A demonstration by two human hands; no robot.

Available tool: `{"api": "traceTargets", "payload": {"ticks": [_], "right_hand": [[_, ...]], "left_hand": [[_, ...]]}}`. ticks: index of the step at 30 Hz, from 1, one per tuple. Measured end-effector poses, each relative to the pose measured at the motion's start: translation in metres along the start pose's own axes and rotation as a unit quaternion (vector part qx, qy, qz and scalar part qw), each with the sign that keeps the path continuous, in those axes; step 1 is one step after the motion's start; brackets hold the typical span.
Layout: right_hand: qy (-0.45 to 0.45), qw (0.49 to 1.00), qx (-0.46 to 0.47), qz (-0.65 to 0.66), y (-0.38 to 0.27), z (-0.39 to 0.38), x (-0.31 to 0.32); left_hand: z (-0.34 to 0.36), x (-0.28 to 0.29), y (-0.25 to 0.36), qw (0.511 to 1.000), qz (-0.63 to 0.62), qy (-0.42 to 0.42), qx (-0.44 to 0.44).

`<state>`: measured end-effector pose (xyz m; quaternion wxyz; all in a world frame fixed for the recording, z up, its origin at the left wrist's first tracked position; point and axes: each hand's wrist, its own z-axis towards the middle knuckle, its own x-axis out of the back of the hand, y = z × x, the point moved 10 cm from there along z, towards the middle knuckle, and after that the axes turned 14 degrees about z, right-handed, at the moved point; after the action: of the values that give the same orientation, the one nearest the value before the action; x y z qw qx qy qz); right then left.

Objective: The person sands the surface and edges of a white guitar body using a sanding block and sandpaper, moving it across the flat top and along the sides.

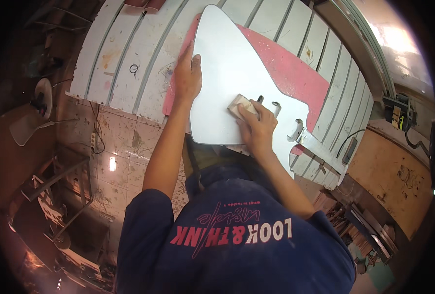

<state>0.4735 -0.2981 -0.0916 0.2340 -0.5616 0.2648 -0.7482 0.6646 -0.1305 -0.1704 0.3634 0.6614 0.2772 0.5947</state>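
Note:
A white, angular electric guitar body (217, 59) lies on a pink board (308, 88), with cut-outs at its right side and a pale neck (325, 159) extending toward the lower right. My left hand (187, 78) grips the body's left edge, thumb along the rim. My right hand (259, 125) holds a small pale rectangular block (239, 103) flat on the white surface, just left of the cut-outs. The block's underside is hidden.
A slatted white bench (112, 54) carries the board, with dark loose objects at its top. A tiled floor (119, 176) lies below left, beside metal frames (56, 196). A brown panel (393, 181) and stacked boards (364, 230) are at right.

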Motion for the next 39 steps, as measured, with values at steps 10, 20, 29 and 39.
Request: {"api": "traceTargets", "payload": {"ticks": [10, 20, 29, 39], "right_hand": [[0.01, 1.0, -0.027, -0.01, 0.004, 0.018, -0.001], [-0.01, 0.998, -0.032, -0.048, 0.017, 0.055, -0.013], [0.087, 0.996, -0.032, -0.015, 0.03, 0.105, 0.018], [0.065, 0.997, 0.017, -0.039, 0.03, 0.104, 0.016]], "left_hand": [[0.002, 0.001, 0.0, 1.0, -0.023, 0.001, 0.001], [0.005, 0.005, 0.016, 1.0, 0.006, 0.008, -0.023], [0.005, 0.003, 0.022, 1.0, 0.016, 0.008, -0.025], [0.002, -0.005, 0.025, 1.0, 0.021, -0.005, -0.011]]}}
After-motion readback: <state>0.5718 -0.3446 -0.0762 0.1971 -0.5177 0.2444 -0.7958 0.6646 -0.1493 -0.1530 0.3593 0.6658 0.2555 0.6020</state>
